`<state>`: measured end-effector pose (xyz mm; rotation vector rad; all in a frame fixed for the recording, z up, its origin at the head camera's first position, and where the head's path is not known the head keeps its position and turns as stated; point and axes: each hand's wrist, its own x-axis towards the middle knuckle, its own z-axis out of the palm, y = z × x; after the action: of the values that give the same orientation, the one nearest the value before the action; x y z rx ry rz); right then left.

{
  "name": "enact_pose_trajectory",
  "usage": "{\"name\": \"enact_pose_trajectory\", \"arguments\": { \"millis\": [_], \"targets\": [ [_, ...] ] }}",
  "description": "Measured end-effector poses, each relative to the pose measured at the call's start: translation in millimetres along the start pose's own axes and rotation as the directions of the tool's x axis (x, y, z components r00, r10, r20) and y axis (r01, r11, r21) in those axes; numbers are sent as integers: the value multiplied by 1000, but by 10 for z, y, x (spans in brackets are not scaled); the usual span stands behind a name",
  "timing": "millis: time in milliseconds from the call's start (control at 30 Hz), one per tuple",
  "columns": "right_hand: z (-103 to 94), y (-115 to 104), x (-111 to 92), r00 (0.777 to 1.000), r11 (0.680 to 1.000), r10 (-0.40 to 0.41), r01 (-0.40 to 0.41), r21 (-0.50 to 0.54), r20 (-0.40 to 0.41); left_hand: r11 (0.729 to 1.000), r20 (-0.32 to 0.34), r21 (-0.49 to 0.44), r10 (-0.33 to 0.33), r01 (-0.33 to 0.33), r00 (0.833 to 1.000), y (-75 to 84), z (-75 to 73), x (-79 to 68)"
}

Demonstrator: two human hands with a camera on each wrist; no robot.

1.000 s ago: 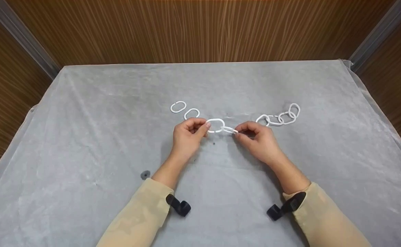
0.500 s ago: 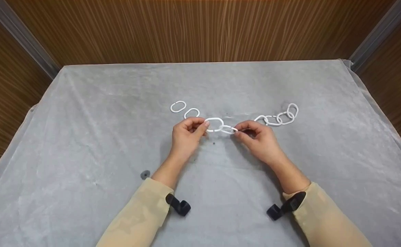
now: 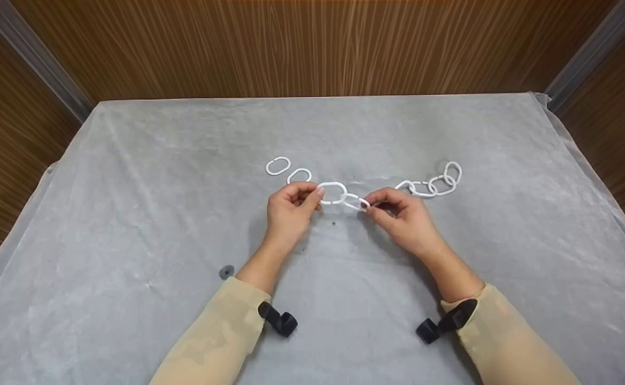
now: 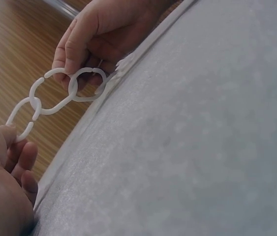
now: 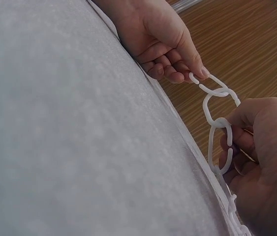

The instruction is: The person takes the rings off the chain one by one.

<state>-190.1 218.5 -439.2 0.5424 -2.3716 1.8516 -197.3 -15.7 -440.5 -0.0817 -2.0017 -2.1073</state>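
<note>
A white plastic chain link [image 3: 333,184] is pinched at its left end between the thumb and fingers of my left hand [image 3: 290,214]. Through it passes a second link [image 4: 59,106], which my right hand [image 3: 406,222] pinches near its far end. Both links are raised off the cloth, and each has a small gap in its side. A third link [image 5: 211,142] joins the second under my right fingers. From there the chain [image 3: 424,196] runs right, its further links lying on the cloth, partly hidden by the right hand.
Two loose white links lie behind my left hand: one farther link [image 3: 278,174] and one nearer link [image 3: 292,174], partly covered by the fingers. Grey cloth [image 3: 157,230] covers the table. A dark round spot [image 3: 226,272] is beside the left forearm. Wood-grain panels [image 3: 312,48] enclose the back and sides.
Both hands have drifted slightly left, and the chain's far end on the right has slid left too. The second link has turned from nearly edge-on to showing its loop.
</note>
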Motion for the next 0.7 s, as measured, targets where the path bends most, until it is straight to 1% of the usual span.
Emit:
{"name": "enact_pose_trajectory", "arguments": {
  "millis": [167,467,533,700],
  "targets": [
    [2,6,4,1000,1000,-11,11,4,6,1000,-7,-9,-5,5,1000,4,-2,0],
    [1,5,12,1000,1000,-10,10,-17,7,1000,10,-19,-13,14,1000,9,3,2],
    [0,7,12,1000,1000,-5,5,-18,2,1000,12,-10,-15,15,1000,15,3,-1],
    [-2,5,10,1000,1000,0,0,-17,-8,998,10,69,-7,6,1000,28,-10,-13]
  ]
}}
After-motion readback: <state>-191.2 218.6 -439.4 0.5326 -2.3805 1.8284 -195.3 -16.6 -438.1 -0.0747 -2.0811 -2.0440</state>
